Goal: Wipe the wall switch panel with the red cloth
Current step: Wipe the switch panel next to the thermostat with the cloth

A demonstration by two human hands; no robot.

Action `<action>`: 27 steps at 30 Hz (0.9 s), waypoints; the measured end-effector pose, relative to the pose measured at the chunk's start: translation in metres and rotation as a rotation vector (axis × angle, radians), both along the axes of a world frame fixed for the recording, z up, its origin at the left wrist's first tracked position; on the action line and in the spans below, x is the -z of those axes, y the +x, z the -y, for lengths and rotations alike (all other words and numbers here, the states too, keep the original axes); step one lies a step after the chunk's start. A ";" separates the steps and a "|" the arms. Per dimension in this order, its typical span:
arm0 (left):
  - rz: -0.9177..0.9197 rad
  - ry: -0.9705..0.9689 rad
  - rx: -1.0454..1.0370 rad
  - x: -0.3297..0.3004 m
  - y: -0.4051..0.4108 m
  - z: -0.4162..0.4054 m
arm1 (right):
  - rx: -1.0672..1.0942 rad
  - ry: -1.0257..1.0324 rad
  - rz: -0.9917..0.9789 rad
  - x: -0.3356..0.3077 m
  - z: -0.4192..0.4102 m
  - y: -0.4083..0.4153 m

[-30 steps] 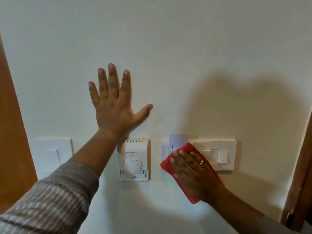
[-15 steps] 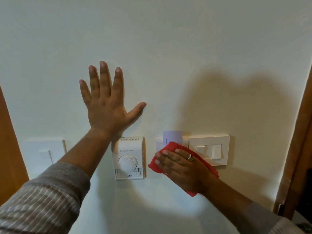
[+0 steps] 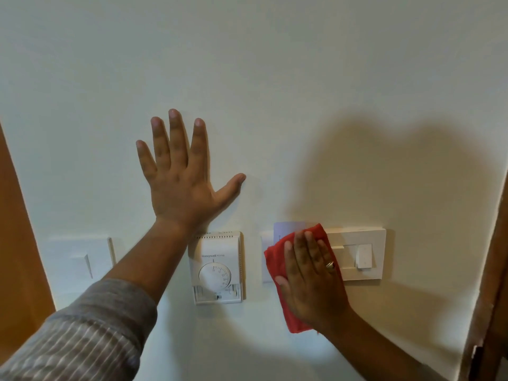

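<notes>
**Wiping across the switch panel**

Pressing flat, the right hand (image 3: 312,273) is holding the red cloth (image 3: 277,259) against the wall, fingers laid together and extended rather than curled, a ring (image 3: 330,264) showing on one of them. Compared with half a second ago, the fingers are now pointing upward instead of slanting to the left, and the cloth is reaching higher, its top edge covering the left end of the switch panel (image 3: 357,254). That suggests the wiping stroke is sweeping up and over the panel's left part, while the rocker switch (image 3: 363,255) to the right of the hand is lying uncovered and probably not yet wiped. A pale card (image 3: 288,228) is peeking out just above the cloth.

To the left of that hand, the thermostat (image 3: 217,268) is sitting untouched. Just above it, the left hand (image 3: 181,185) is bracing on the bare wall (image 3: 275,78), palm flat and fingers spread wide, holding nothing, much as it was a moment earlier. Further left of the striped sleeve (image 3: 82,334), another white plate (image 3: 79,259) is mounted beside a wooden frame (image 3: 19,243).
</notes>
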State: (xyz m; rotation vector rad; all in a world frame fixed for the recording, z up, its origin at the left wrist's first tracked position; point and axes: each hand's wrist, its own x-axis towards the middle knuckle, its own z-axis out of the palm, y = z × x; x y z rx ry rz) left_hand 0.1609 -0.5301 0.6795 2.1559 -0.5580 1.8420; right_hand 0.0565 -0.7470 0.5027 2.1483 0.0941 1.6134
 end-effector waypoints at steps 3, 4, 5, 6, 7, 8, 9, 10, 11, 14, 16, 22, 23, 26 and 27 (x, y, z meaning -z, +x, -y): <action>0.008 -0.001 0.000 -0.001 0.000 0.000 | -0.043 0.064 -0.007 -0.011 -0.021 0.007; 0.005 -0.001 0.001 -0.002 0.000 0.000 | -0.046 0.026 -0.015 -0.011 -0.021 0.006; 0.003 -0.001 0.002 -0.002 -0.001 0.000 | -0.045 -0.035 -0.027 -0.008 -0.019 0.005; 0.002 0.001 0.003 -0.002 -0.001 -0.001 | -0.043 -0.110 -0.045 -0.004 -0.015 0.004; 0.001 0.003 0.004 -0.002 -0.002 -0.001 | -0.037 -0.185 -0.066 0.002 -0.009 0.002; -0.001 0.006 0.003 -0.002 -0.003 -0.002 | -0.029 -0.243 -0.085 0.008 -0.002 0.000; -0.007 0.006 0.005 -0.002 -0.004 -0.002 | -0.025 -0.271 -0.099 0.013 0.005 -0.003; -0.015 0.009 0.010 -0.002 -0.005 -0.002 | -0.022 -0.267 -0.108 0.018 0.012 -0.005; -0.023 0.010 0.014 -0.002 -0.005 -0.002 | -0.020 -0.249 -0.108 0.021 0.016 -0.007; -0.026 0.003 0.013 -0.001 -0.006 -0.002 | -0.009 -0.165 -0.081 0.021 0.012 -0.007; -0.021 0.005 0.012 -0.001 -0.005 -0.001 | -0.004 -0.085 -0.064 0.016 -0.002 -0.005; -0.009 0.001 0.004 -0.001 -0.005 -0.001 | -0.043 -0.184 -0.084 0.012 -0.028 0.001; -0.009 0.003 0.001 0.000 -0.006 -0.002 | -0.057 -0.258 -0.105 0.012 -0.022 -0.002; -0.008 0.009 0.001 -0.001 -0.006 -0.001 | -0.073 -0.352 -0.119 0.004 0.002 -0.012; -0.012 0.008 0.000 -0.002 -0.006 -0.002 | -0.073 -0.331 -0.097 -0.001 0.007 -0.012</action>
